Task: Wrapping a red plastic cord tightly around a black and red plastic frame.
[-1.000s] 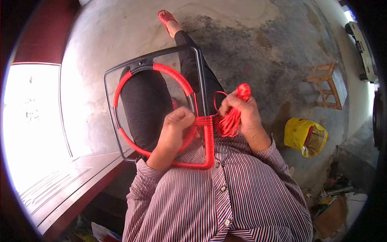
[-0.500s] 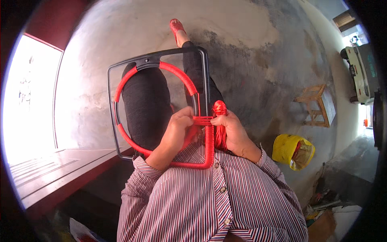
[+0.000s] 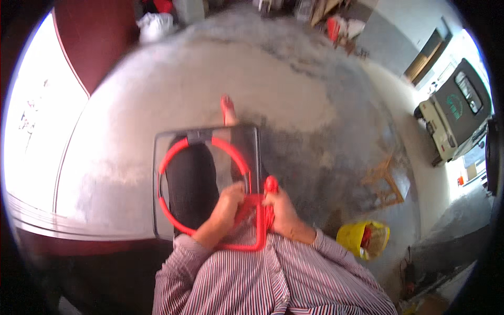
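A black metal frame (image 3: 258, 157), square with rounded corners, rests on my lap, a ring (image 3: 231, 151) fixed inside it. Red cord is wound tightly around parts of the ring and around the frame's lower right corner (image 3: 259, 242). My left hand (image 3: 227, 208) is closed at the ring's right side, on red cord strands (image 3: 254, 199) that span from ring to frame. Just outside the frame's right bar, my right hand (image 3: 283, 212) is closed around a hank of red cord (image 3: 271, 185). Motion blur hides the fingertips' exact hold.
A yellow bag (image 3: 350, 237) with red stuff inside stands on the floor to my right, near a small wooden stool (image 3: 386, 184). A three-wheeled vehicle (image 3: 454, 115) is parked at far right. A white bag (image 3: 156, 26) lies at the far left.
The view has tilted up, so the frame and hands sit lower and more floor shows. Both hands stay at the frame's right side, still holding the cord.
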`<action>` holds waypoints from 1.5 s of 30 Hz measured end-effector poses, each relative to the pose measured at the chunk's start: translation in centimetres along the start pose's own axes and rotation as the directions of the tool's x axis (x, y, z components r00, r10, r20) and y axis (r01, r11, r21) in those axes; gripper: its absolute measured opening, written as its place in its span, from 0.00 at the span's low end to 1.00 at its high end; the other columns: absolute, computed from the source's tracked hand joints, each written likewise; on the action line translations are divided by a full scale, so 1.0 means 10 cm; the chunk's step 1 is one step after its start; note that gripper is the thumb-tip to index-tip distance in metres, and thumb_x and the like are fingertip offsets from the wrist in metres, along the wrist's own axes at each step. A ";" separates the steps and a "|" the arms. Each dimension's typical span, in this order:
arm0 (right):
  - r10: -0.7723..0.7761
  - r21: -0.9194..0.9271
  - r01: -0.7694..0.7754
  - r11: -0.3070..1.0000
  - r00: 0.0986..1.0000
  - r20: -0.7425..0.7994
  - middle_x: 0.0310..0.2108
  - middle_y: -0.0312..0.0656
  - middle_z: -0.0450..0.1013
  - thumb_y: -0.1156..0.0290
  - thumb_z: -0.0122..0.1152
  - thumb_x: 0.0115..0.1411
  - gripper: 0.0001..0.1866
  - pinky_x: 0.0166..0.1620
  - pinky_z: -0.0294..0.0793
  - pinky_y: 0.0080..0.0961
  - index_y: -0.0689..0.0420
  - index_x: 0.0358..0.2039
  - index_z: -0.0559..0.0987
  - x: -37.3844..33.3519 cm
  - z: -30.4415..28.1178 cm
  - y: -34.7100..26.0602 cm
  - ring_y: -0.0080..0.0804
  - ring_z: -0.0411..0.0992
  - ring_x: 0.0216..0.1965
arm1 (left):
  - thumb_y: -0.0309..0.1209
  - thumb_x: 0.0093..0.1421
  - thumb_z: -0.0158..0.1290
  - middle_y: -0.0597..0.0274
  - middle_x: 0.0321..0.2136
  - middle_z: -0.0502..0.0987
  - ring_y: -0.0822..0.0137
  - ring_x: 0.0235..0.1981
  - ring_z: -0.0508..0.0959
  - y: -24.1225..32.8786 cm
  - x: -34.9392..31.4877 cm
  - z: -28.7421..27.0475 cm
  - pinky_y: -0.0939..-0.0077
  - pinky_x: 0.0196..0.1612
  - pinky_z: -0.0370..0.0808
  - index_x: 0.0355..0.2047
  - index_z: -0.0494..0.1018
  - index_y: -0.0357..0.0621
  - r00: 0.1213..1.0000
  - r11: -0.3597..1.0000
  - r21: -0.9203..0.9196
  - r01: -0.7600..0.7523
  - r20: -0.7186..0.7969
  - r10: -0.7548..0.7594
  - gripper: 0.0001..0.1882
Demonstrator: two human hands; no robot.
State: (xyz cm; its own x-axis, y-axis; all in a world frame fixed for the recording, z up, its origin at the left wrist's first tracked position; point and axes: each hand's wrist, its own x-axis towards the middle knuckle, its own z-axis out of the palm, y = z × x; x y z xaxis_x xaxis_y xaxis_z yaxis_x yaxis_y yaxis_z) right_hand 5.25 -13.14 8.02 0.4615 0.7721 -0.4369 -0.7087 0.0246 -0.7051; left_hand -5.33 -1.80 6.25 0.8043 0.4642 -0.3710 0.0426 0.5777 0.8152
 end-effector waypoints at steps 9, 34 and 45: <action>-0.055 0.094 0.053 0.994 0.998 0.014 0.25 0.33 0.64 0.82 0.50 0.47 0.09 0.36 0.72 0.27 0.55 0.30 0.67 0.03 -0.15 0.10 0.27 0.68 0.29 | 0.28 0.52 0.37 0.57 0.22 0.73 0.67 0.19 0.74 0.00 0.03 0.01 0.76 0.20 0.72 0.35 0.69 0.37 0.991 0.992 -0.113 0.053 0.131 -0.038 0.14; 0.008 0.181 -0.005 0.984 1.000 -0.019 0.25 0.36 0.66 0.82 0.51 0.51 0.08 0.32 0.73 0.27 0.56 0.31 0.68 0.26 -0.42 0.21 0.29 0.69 0.26 | 0.29 0.53 0.39 0.55 0.23 0.73 0.65 0.19 0.73 -0.02 0.24 -0.02 0.74 0.21 0.71 0.32 0.69 0.38 0.988 0.992 0.000 0.123 0.092 -0.122 0.11; 0.257 0.113 -0.290 0.950 0.935 0.244 0.35 0.54 0.75 0.78 0.46 0.53 0.14 0.41 0.79 0.39 0.66 0.42 0.70 0.36 -0.40 0.19 0.45 0.77 0.36 | 0.29 0.53 0.39 0.55 0.23 0.73 0.64 0.20 0.72 -0.13 0.24 -0.19 0.72 0.23 0.71 0.33 0.70 0.39 0.975 0.970 -0.107 0.216 -0.026 -0.220 0.12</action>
State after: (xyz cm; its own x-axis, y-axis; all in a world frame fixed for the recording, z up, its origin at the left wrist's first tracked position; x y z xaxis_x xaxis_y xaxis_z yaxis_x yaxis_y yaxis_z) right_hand 7.71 -12.86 2.87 0.1197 0.8833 -0.4533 -0.8679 -0.1287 -0.4798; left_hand -4.59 -0.17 3.44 0.7597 0.3429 -0.5525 0.1517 0.7328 0.6634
